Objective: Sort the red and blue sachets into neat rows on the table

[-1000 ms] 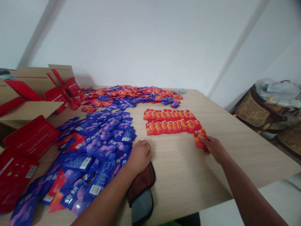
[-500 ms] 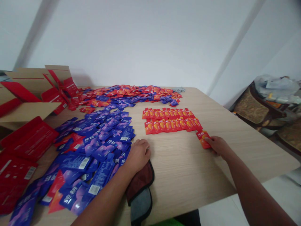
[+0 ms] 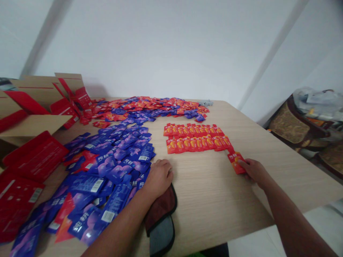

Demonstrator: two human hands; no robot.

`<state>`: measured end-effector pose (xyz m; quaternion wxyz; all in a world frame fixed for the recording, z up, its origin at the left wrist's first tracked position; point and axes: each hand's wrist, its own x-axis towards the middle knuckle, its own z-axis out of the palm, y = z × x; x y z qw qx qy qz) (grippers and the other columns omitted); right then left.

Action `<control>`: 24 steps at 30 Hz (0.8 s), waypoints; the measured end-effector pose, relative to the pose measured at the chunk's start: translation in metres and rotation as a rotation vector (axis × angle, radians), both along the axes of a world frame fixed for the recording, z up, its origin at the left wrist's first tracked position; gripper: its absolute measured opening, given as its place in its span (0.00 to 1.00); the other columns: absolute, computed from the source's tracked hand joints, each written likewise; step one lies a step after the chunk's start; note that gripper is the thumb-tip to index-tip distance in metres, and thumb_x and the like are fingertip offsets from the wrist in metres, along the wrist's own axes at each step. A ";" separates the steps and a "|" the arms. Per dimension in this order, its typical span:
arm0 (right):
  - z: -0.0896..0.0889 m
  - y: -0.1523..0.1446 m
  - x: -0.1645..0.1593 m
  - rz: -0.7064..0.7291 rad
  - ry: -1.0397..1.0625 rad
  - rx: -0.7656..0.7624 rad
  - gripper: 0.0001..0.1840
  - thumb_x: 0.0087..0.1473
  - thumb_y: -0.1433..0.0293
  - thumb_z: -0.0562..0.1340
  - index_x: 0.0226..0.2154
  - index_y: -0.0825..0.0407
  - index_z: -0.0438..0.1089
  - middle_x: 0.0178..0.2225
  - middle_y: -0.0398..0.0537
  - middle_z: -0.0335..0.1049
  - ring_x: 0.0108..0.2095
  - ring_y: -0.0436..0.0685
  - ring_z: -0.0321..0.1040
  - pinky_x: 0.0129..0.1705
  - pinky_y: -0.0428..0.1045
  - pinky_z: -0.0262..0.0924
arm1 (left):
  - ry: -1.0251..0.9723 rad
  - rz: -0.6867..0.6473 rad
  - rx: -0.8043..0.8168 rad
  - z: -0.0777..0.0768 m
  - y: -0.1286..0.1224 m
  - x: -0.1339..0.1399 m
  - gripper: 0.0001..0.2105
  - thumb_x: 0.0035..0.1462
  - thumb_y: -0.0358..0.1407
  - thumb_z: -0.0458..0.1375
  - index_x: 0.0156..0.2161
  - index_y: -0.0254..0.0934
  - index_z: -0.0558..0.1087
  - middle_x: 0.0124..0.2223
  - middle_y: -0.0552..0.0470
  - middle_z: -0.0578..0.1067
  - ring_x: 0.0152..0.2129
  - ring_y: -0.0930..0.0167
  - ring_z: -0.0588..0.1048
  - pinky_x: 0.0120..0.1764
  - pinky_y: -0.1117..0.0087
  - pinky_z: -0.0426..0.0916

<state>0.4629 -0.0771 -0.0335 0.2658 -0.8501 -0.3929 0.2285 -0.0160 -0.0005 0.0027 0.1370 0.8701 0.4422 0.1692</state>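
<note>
Right hand (image 3: pixel 255 171): pinching red sachet (image 3: pixel 235 164); could skew near sachet row (image 3: pixel 197 143) if dragged left.
Left hand (image 3: pixel 159 175): curled, cannot tell if gripping; could scatter blue sachets (image 3: pixel 124 166) if shifted.

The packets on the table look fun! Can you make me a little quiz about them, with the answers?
1. True or false: the right hand is holding a blue packet.
2. How many neat rows lie near the middle of the table?
A) one
B) two
C) five
3. Fill the gap: the pile beside the left hand is mostly ____ in colour.

Key:
1. False: it holds a red packet.
2. B
3. blue
</note>
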 end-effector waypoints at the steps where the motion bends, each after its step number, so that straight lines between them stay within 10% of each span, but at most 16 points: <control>1: 0.000 -0.003 0.000 -0.015 0.037 0.025 0.24 0.57 0.46 0.62 0.31 0.50 0.75 0.16 0.48 0.69 0.15 0.58 0.66 0.17 0.49 0.52 | -0.003 -0.001 -0.001 0.000 0.000 0.000 0.05 0.63 0.31 0.57 0.37 0.40 0.76 0.44 0.46 0.77 0.46 0.61 0.73 0.51 0.61 0.65; 24: 0.014 0.031 -0.066 0.126 0.431 0.388 0.24 0.55 0.45 0.66 0.32 0.50 0.68 0.19 0.43 0.69 0.19 0.53 0.64 0.19 0.47 0.56 | -0.010 0.009 -0.008 -0.002 0.001 0.000 0.05 0.63 0.32 0.58 0.35 0.40 0.73 0.42 0.46 0.76 0.45 0.61 0.73 0.50 0.61 0.65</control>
